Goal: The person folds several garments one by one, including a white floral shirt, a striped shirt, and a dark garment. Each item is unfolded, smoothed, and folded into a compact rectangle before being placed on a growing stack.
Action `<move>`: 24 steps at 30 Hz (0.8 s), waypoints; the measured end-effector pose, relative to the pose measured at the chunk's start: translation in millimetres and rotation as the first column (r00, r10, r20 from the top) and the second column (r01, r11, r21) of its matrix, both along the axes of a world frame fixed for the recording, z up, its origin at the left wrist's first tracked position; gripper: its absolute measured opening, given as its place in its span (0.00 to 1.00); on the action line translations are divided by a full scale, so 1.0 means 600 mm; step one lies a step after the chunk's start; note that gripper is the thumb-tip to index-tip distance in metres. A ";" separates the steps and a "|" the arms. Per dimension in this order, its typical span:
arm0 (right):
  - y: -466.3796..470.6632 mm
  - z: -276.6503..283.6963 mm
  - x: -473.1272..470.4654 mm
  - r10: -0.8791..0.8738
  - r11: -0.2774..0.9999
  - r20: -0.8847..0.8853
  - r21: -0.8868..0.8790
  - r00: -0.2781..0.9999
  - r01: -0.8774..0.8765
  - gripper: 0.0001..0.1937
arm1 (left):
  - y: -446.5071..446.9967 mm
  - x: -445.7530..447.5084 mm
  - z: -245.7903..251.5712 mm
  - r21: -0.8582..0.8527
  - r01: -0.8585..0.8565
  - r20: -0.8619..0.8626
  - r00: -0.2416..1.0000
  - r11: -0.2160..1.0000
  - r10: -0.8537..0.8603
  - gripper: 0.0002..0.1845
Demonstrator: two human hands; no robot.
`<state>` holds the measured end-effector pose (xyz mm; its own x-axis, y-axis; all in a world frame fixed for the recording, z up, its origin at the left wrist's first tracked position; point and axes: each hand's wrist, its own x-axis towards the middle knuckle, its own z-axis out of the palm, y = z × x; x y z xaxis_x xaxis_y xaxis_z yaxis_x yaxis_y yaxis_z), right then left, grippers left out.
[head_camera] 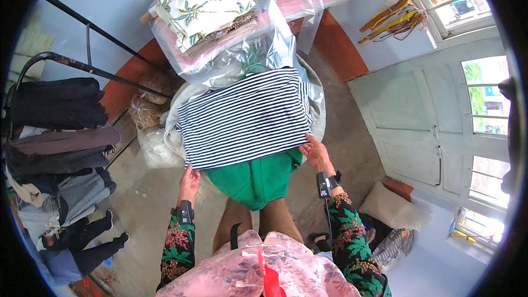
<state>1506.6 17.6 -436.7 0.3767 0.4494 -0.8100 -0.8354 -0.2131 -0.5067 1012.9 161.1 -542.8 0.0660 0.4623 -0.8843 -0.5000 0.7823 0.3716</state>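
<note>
A navy-and-white striped cloth (243,115), folded into a broad rectangle, is spread out in front of me. My left hand (189,185) pinches its near left corner between thumb and fingers. At the near right corner, my right hand (316,154) grips the edge the same way. Under the near edge shows a green cloth (255,179), hanging toward my knees. Both lie on top of a pale sack (318,109), whose contents are mostly hidden. Just beyond the stripes is a clear plastic bag (270,35). Folded white leaf-print fabric (206,0) tops a stack there.
Dark garments (57,103) hang over a black metal rail (66,61) on the left. Another person's legs (93,235) show at lower left. Tied plastic bags (150,132) sit beside the sack. To the right are a pale door (408,119) and a stuffed sack (392,206).
</note>
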 end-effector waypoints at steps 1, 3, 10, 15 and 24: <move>0.002 0.004 0.000 0.037 0.998 -0.046 -0.042 0.998 -0.039 0.11 | 0.003 0.002 0.001 -0.024 0.007 0.030 1.000 1.000 -0.006 0.10; 0.005 0.011 0.003 0.119 0.988 -0.071 -0.090 0.990 -0.125 0.12 | 0.007 0.001 0.005 -0.071 0.019 0.084 0.996 0.997 -0.013 0.11; -0.003 0.032 0.025 0.108 0.994 0.002 -0.024 0.994 -0.108 0.14 | 0.021 -0.018 0.024 -0.043 0.077 -0.021 0.997 0.996 -0.078 0.11; 0.020 0.064 0.032 0.194 0.979 0.277 -0.117 0.941 -0.168 0.13 | 0.051 0.010 0.079 0.103 0.054 -0.089 0.995 0.993 -0.045 0.13; 0.180 0.174 -0.051 0.467 0.857 0.838 -0.349 0.282 -0.380 0.15 | 0.129 0.256 0.229 0.623 0.561 -0.651 0.758 0.545 -0.037 0.16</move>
